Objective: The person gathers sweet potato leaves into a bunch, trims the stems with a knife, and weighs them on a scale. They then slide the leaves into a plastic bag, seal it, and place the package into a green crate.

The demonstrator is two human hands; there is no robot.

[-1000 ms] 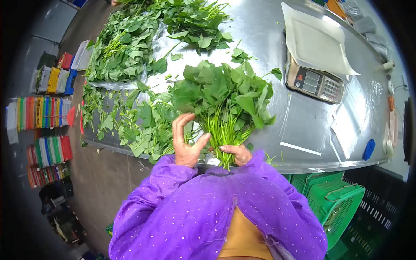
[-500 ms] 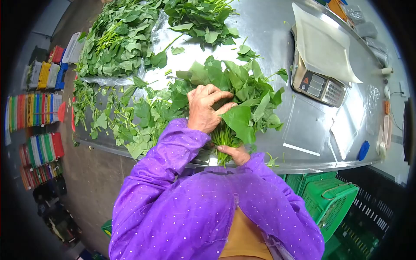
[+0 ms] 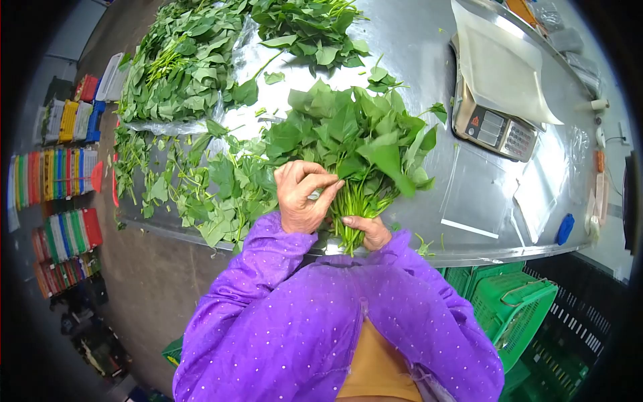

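A bunch of leafy greens (image 3: 348, 134), with broad green leaves and pale green stems, stands at the table's near edge, its leaves pointing away from me. My right hand (image 3: 372, 231) is wrapped round the stems low down, thumb across the front. At the left side of the bunch, my left hand (image 3: 305, 197) has thumb and forefinger pinched together against the upper stems; whatever is between the fingertips is too small to make out. Loose leafy trimmings (image 3: 221, 194) lie to the left of that hand.
A large heap of greens (image 3: 181, 67) lies on plastic at the back left, with another bunch (image 3: 315, 33) beside it. A digital scale (image 3: 495, 127) stands on the right of the metal table (image 3: 415, 234). Green crates (image 3: 512, 301) sit below the right edge.
My left hand has moved down and slightly left, from over the leaves to the upper stems, its fingers drawing into a pinch. The leaves show more fully; my right hand keeps its grip.
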